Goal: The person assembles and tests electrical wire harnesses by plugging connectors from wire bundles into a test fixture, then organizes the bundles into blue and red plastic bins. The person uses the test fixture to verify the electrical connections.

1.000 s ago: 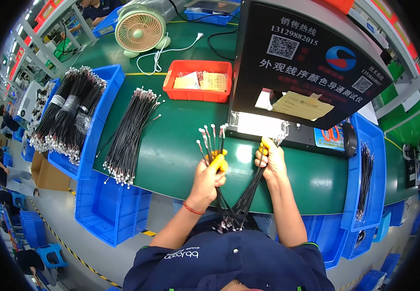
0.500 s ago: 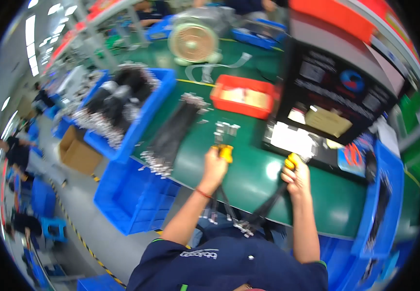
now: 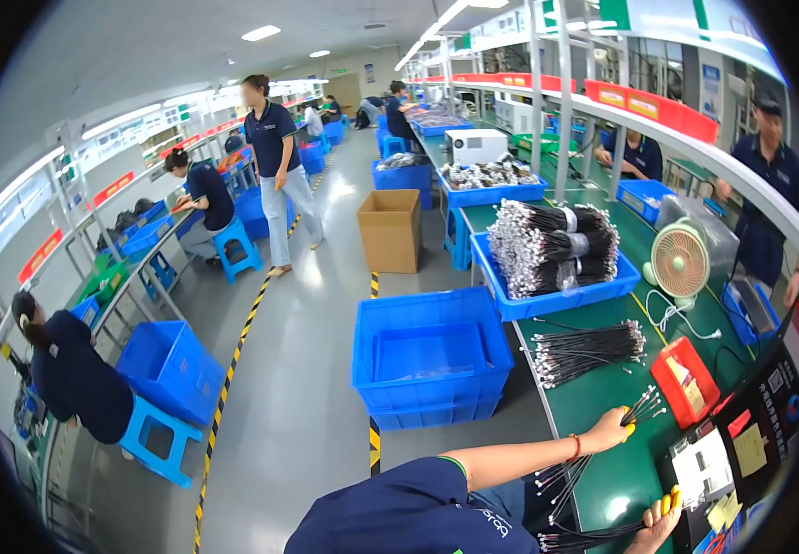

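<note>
My left hand [image 3: 608, 432] is closed round a small bunch of black cables [image 3: 642, 406] with pale connectors at their ends. These cables trail back past my wrist toward my lap. Lower down, my right hand [image 3: 660, 524] grips another bunch of black cables [image 3: 593, 535] at the table's near edge. Yellow coverings show on fingertips of both hands. Close to my right hand is a brightly lit white panel [image 3: 702, 469]. Beyond my left hand, a larger pile of black cables [image 3: 588, 354] lies on the green table [image 3: 593, 489].
A red tray [image 3: 685, 380], a fan [image 3: 679, 261] and a blue bin [image 3: 561, 297] heaped with bundled cables stand on the table. Stacked blue crates [image 3: 432, 360] and a cardboard box [image 3: 390, 231] are on the floor. One person [image 3: 275, 166] stands in the aisle; several others are around the benches.
The view has swung left and up, bringing the aisle and people in and shifting the table to the right. Both hands still hold their cables.
</note>
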### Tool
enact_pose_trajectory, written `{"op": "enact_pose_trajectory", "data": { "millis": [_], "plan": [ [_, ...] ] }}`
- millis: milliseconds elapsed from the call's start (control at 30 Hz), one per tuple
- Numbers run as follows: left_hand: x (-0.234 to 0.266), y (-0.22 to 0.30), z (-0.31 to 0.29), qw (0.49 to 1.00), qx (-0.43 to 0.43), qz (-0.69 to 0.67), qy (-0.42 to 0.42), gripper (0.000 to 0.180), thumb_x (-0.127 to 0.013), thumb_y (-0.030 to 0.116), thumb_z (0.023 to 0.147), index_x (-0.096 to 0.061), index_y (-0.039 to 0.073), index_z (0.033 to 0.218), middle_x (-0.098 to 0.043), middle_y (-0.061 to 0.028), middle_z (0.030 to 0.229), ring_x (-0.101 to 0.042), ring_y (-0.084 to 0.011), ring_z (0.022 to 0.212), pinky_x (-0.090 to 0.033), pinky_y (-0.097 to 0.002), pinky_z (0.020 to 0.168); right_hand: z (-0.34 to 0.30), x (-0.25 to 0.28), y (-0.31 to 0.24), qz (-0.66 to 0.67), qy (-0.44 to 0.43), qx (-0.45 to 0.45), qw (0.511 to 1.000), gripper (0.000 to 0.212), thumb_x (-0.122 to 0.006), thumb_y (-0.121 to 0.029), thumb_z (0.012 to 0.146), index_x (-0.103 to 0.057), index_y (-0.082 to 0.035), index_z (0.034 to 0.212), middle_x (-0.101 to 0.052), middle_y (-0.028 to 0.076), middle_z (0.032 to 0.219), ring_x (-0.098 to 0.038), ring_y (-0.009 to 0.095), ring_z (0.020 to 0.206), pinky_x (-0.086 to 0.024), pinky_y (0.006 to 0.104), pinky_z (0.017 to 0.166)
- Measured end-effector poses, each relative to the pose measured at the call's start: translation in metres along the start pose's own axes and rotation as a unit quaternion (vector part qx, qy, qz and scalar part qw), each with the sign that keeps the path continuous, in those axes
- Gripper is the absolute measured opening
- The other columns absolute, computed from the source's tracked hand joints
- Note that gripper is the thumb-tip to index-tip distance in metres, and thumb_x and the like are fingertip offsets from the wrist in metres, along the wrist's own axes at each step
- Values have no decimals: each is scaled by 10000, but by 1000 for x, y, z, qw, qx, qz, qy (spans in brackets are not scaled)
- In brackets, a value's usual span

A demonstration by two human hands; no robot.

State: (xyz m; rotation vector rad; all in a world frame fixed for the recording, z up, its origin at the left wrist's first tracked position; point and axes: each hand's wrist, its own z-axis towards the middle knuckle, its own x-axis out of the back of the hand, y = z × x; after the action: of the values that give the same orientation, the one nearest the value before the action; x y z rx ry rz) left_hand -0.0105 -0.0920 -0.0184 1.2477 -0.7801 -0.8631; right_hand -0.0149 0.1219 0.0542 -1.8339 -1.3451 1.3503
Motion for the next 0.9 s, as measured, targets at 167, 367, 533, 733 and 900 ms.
{"op": "enact_pose_trajectory", "data": {
  "millis": [167,367,533,733,900],
  "plan": [
    [-1,-1,1,998,-40,0,54,117,-535,51,716,-464,-24,770,-507,-102,578,-498,-157,496,-374,-300,432,4,3,1,-3,-61,7,998,163,-386,-180,848,-505,-71,830,-245,-35,481,-176,72,358,-182,210,303],
    [2,7,-3,999,-4,16,39,114,-522,61,723,-458,-24,763,-508,-99,585,-494,-158,500,-374,-304,442,11,11,4,-1,-73,6,997,195,-365,-179,857,-497,-52,921,-268,-21,530,-203,74,371,-191,202,303],
    [-1,1,-3,998,-31,-25,46,106,-478,66,751,-425,-22,727,-489,-112,576,-495,-183,501,-375,-317,454,13,14,8,-4,-49,3,999,238,-361,-173,854,-462,-39,1023,-305,-6,590,-241,81,393,-211,196,312],
    [-6,-5,0,999,-2,-28,25,216,-507,82,752,-431,-59,897,-501,-151,703,-499,-197,524,-397,-325,486,20,24,11,-19,-123,1,992,178,-332,-163,865,-452,-51,934,-254,-22,542,-258,68,413,-214,185,322],
    [-7,-6,0,998,-6,25,54,300,-531,117,735,-424,-63,949,-514,-201,778,-531,-276,642,-419,-362,567,11,9,8,-69,-33,4,997,279,-353,-185,859,-407,-37,1090,-427,46,807,-370,97,509,-307,190,392]
  ]
}}
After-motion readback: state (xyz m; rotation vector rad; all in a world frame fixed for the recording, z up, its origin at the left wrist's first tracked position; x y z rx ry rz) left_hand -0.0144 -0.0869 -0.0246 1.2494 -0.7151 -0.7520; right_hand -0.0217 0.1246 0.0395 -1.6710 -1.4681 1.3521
